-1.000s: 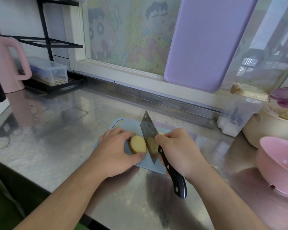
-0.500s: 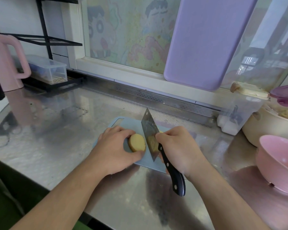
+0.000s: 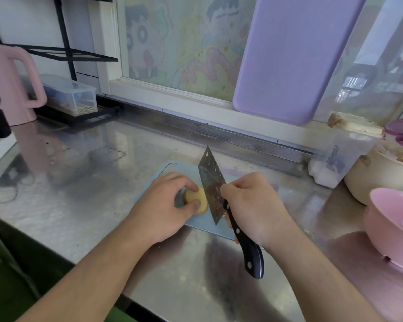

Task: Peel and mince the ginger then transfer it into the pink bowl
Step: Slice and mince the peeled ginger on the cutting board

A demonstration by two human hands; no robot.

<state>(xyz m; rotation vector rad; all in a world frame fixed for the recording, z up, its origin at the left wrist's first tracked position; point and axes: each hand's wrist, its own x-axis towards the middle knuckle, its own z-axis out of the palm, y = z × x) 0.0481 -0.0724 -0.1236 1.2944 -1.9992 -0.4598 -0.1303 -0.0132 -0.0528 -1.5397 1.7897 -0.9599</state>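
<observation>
My left hand [image 3: 165, 205] pinched the ginger [image 3: 196, 199] on the blue cutting board [image 3: 209, 225] at frame centre, my right hand [image 3: 254, 205] gripped the cleaver [image 3: 211, 182] against its cut face, pink bowl [image 3: 392, 226] at right edge.

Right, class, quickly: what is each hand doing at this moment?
Left hand: pinches the peeled yellow ginger piece.
Right hand: grips the black-handled steel cleaver.

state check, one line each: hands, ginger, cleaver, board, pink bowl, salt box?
left hand: pinches the ginger
right hand: grips the cleaver
ginger: peeled, whole, on the board
cleaver: blade edge down beside the ginger
cutting board: flat on the counter
pink bowl: upright, looks empty
clear box: lid closed
</observation>
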